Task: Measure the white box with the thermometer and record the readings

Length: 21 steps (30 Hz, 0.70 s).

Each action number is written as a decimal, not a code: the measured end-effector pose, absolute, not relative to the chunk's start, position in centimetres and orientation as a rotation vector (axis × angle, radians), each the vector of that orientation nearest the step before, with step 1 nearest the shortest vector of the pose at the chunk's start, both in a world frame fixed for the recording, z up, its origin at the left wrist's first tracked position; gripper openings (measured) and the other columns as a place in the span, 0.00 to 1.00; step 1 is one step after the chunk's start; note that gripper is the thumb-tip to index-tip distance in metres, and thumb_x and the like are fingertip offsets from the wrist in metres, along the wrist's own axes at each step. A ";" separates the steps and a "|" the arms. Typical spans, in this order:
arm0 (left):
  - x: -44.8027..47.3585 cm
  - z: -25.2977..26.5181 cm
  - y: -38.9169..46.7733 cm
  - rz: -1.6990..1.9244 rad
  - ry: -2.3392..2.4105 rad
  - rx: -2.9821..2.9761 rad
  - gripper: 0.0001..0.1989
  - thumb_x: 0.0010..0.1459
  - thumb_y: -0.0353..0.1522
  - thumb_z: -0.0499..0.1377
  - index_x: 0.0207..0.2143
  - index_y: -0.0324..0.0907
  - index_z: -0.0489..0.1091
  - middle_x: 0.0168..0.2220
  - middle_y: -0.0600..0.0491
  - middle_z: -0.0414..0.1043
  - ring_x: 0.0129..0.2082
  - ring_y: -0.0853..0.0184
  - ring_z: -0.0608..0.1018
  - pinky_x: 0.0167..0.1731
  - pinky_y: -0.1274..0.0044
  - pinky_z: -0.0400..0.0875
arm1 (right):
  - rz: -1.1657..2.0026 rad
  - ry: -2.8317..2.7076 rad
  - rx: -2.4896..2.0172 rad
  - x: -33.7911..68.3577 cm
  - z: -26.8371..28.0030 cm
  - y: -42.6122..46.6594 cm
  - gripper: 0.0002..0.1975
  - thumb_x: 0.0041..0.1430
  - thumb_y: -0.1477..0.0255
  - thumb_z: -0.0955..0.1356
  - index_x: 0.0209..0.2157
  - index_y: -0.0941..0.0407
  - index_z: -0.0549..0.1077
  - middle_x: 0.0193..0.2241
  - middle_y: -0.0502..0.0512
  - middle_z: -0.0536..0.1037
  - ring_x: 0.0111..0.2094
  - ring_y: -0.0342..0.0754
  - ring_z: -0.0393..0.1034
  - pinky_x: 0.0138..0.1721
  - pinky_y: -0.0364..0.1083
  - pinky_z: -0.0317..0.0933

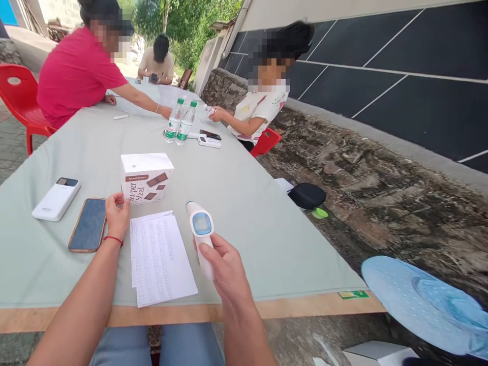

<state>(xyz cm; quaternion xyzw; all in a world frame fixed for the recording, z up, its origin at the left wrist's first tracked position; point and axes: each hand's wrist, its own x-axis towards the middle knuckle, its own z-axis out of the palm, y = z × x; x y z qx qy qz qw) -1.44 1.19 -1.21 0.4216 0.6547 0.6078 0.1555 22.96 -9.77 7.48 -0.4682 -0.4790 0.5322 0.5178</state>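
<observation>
My right hand (224, 259) grips the handle of a white infrared thermometer (206, 256) with a blue-edged screen, held above the table with its nose pointing away from me. The fingers of my left hand (117, 213) are curled in at the lower left corner of a white and brown Super Meal box (147, 180), which stands upright. Close beside that hand on the left lies a phone (88, 224) in a brown case, face up. Between my two hands, sheets of paper (162, 262) with columns of small writing lie in front of the box.
A white power bank (56, 199) lies at the left. Two water bottles (179, 122) stand farther back, near another phone (210, 134) and a white device (209, 143). People sit left, right and at the far end. A blue hat (415, 300) is off the table's right corner.
</observation>
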 end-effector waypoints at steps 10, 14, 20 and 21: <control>-1.6 -0.7 1.2 1.730 1.860 1.220 0.12 0.49 0.33 0.60 0.37 0.40 0.66 0.38 0.51 0.68 0.39 0.65 0.72 0.40 0.71 0.69 | 1.394 -1.151 -0.963 21.7 8.4 -12.9 0.15 0.47 0.57 0.72 0.29 0.54 0.73 0.22 0.49 0.70 0.23 0.44 0.62 0.27 0.44 0.62; -1.5 -0.4 1.0 1.703 1.974 1.179 0.13 0.46 0.34 0.63 0.33 0.42 0.63 0.33 0.55 0.64 0.33 0.68 0.70 0.40 0.70 0.67 | 1.218 -1.162 -1.110 23.0 6.9 -11.6 0.20 0.47 0.56 0.71 0.38 0.55 0.75 0.29 0.54 0.76 0.29 0.49 0.68 0.33 0.47 0.64; 0.0 0.7 -0.5 1.524 1.924 1.585 0.10 0.48 0.33 0.61 0.27 0.44 0.60 0.28 0.56 0.63 0.29 0.67 0.67 0.34 0.72 0.65 | 0.550 -1.231 -1.901 28.6 0.8 -5.8 0.28 0.45 0.59 0.69 0.49 0.56 0.71 0.42 0.59 0.76 0.42 0.55 0.68 0.43 0.52 0.61; 0.4 0.9 -0.8 1.423 1.859 1.703 0.09 0.49 0.33 0.61 0.27 0.44 0.61 0.29 0.56 0.64 0.29 0.66 0.68 0.34 0.71 0.65 | 0.524 -1.300 -1.996 29.4 0.0 -5.1 0.27 0.46 0.59 0.68 0.48 0.56 0.71 0.42 0.59 0.76 0.42 0.55 0.69 0.42 0.51 0.61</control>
